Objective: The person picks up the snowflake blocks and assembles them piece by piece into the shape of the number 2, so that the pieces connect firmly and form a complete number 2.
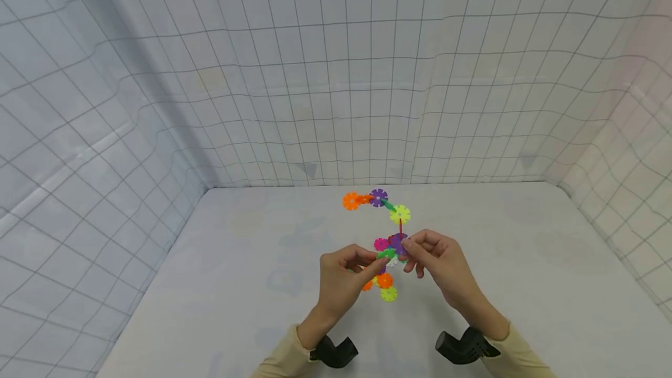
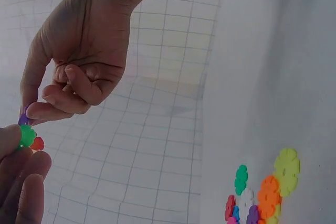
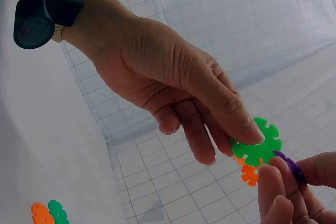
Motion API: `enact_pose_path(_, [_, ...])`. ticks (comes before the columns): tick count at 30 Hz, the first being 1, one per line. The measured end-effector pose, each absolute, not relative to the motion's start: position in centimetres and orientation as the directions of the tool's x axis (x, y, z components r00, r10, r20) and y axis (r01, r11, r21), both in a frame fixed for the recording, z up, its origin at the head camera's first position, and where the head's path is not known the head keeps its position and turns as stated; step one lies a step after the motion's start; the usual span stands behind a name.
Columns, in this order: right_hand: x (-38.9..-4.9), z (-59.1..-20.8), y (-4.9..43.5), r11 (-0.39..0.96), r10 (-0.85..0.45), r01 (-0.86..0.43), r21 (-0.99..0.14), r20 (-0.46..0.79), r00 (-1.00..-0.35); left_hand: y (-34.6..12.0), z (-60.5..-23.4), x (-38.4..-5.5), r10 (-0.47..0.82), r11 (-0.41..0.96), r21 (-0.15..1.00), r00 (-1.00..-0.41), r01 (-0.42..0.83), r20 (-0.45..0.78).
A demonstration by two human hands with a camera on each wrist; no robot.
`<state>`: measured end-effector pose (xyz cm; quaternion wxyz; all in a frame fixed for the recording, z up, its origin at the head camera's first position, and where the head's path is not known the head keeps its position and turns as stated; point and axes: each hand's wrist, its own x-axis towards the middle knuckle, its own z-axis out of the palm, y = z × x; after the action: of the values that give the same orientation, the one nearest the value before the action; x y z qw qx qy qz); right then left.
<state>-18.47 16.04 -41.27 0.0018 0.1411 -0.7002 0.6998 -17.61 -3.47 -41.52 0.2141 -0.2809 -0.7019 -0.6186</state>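
Note:
My left hand (image 1: 343, 284) pinches a green slotted snowflake disc (image 3: 265, 142) between thumb and fingers. Facing it, my right hand (image 1: 441, 261) grips a purple snowflake disc (image 1: 398, 244), seen nearly edge-on in the right wrist view. The purple disc's edge meets the green one there. In the head view a linked chain, including a yellow disc (image 1: 400, 214), a red one seen edge-on and an orange disc (image 1: 352, 201) at its end, leads up to the purple disc. An orange disc (image 3: 252, 174) shows partly behind the green one in the right wrist view.
Loose discs, among them a yellow one (image 2: 286, 171), an orange one (image 2: 269, 196) and a green one (image 2: 241, 179), lie close together on the white table (image 1: 252, 284) below my hands. Checked white sheeting (image 1: 367, 104) rises at the back and both sides.

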Motion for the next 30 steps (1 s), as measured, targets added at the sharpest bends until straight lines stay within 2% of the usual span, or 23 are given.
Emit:
enact_pose_path(5, [-18.2, -41.3, 15.8, 0.065, -0.197, -0.268, -0.961, 0.251, -0.948, -3.5, -43.1, -18.6, 0.147, 0.131, 0.607, -0.621, 0.784, 0.770])
enact_pose_path(14, [-18.1, -41.8, 15.5, 0.120, -0.262, -0.422, -0.899, 0.381, -0.887, -3.7, -44.3, -19.0, 0.181, 0.179, 0.484, -0.512, 0.857, 0.839])
enact_pose_path(23, [-18.3, -42.0, 15.9, 0.063, -0.336, -0.452, -0.890, 0.407, -0.849, -3.6, -44.2, -18.9, 0.186, 0.153, 0.423, -0.446, 0.893, 0.875])
enact_pose_path(30, [-18.5, -41.9, 16.1, -0.067, -0.397, -0.428, -0.901, 0.417, -0.817, -3.6, -44.1, -18.8, 0.184, 0.156, 0.409, -0.433, 0.899, 0.882])
